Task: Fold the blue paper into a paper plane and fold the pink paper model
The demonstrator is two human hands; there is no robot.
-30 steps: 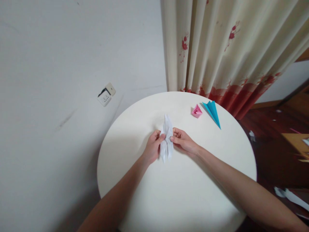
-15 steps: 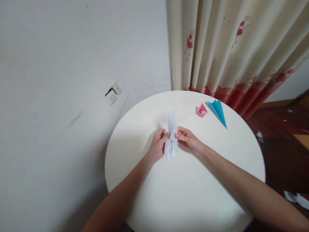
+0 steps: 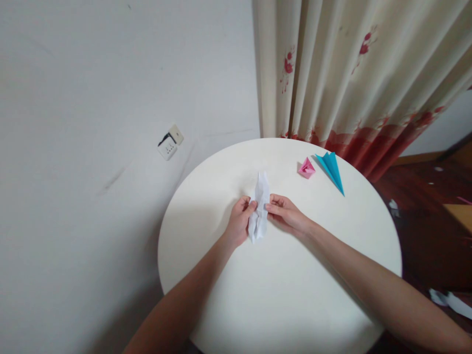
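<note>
Between my hands is a folded, creased piece of white paper, long and narrow, held above the table with its length running away from me. My left hand pinches its left edge, thumb on top and fingers curled beneath. On the opposite edge, my right hand grips it the same way, thumb lying on the paper. The fingers under the sheet are partly hidden.
The round white table stands against a wall with a socket. Toward its back right lie a pink folded paper piece and a blue paper plane. A floral curtain hangs behind. White scraps are on the floor.
The white paper's near end has closed up; the slit between its two flaps looks narrower. Both hands keep their hold, and the whole view has shifted slightly.
</note>
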